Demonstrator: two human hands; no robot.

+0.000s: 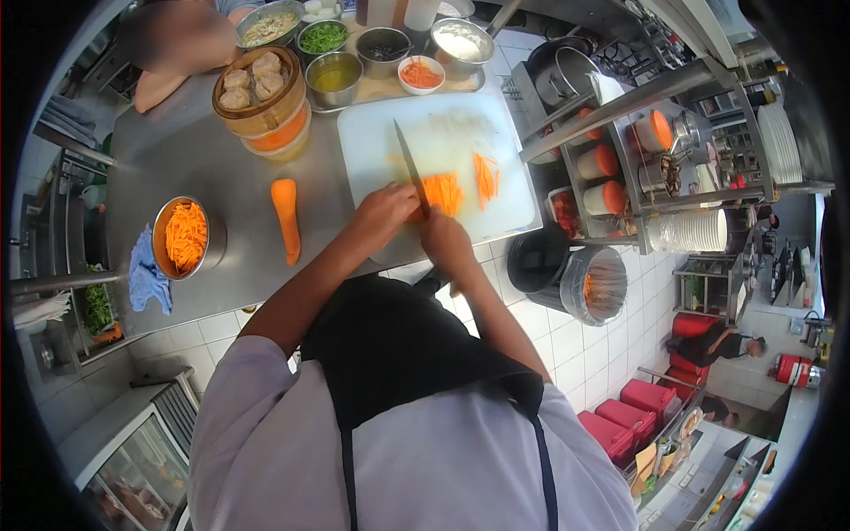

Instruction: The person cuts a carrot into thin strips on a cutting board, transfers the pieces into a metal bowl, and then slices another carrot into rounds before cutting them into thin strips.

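My right hand (448, 241) is wrapped round the handle of a kitchen knife (410, 162), whose long blade points away from me over the white cutting board (367, 133). My left hand (387, 212) sits just left of the blade, its curled fingers pressing on carrot that is mostly hidden beneath them. Right of the knife lies a pile of cut carrot strips (445, 192), and a smaller bunch of carrot strips (485, 180) is farther right. A whole peeled carrot (285, 221) rests on the steel table left of the board.
A metal bowl of carrot strips (186, 237) and a blue cloth (149, 273) are at the left. A bamboo steamer with dumplings (257, 96) stands behind. Several ingredient bowls line the back. Someone's arm (168, 87) leans on the table. A lined bin (593, 285) stands right.
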